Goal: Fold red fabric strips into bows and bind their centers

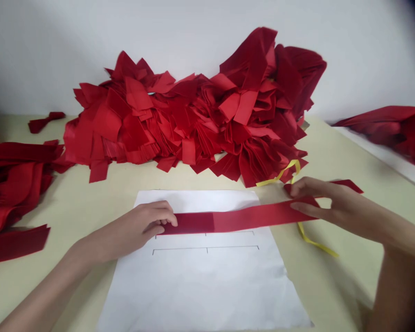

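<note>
A long red ribbon stretches across the upper part of a white paper sheet that bears two marked lines. Its left part looks darker and is folded over. My left hand is closed on the ribbon's left end, just above the upper marked line. At the right, beyond the paper's edge, my right hand grips the ribbon between thumb and fingers. Another red piece shows behind my right hand. A thin yellow strip passes beneath the ribbon near that hand.
A large heap of red ribbon pieces lies along the wall behind the paper. More red ribbons lie at the left, with a small red bow-shaped piece behind them. Further red fabric rests on a white surface at the right.
</note>
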`<state>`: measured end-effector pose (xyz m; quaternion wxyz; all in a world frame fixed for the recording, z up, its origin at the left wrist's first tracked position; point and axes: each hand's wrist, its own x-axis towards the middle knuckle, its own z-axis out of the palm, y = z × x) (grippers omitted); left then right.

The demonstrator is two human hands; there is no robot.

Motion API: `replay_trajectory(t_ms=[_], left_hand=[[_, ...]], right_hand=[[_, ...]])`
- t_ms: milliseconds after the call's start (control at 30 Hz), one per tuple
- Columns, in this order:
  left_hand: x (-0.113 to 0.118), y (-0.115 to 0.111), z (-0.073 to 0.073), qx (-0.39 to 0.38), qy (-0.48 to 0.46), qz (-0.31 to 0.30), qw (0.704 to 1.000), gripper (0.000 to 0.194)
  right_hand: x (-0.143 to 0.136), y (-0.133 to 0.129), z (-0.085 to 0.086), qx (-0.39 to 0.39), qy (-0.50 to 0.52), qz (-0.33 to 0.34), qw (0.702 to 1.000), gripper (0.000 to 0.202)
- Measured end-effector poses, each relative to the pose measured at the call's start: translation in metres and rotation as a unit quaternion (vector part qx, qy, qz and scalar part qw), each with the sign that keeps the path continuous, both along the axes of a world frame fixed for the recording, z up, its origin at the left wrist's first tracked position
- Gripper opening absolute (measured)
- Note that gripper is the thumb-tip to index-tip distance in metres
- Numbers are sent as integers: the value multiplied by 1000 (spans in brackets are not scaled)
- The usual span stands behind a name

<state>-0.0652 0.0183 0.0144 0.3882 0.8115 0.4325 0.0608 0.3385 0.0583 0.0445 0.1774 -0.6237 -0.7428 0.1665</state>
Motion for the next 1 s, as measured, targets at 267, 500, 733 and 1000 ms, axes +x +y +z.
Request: replay_trajectory(t_ms=[267, 500, 733, 1000], left_hand=[[0, -1, 2, 3, 5, -3, 1000, 29], [1, 0, 1, 2, 1, -6, 1000, 29], [2, 0, 1, 0, 1, -1, 1000, 28], [2, -1, 1, 7, 8, -5, 1000, 30]], right_hand=[[-57, -10, 6, -130, 244, 56, 959, 19], [-100, -18, -10, -162, 203, 191, 947, 19], [-133, -25, -31, 7, 177, 215, 960, 12], [-152, -28, -47, 93, 102, 259, 956, 16]])
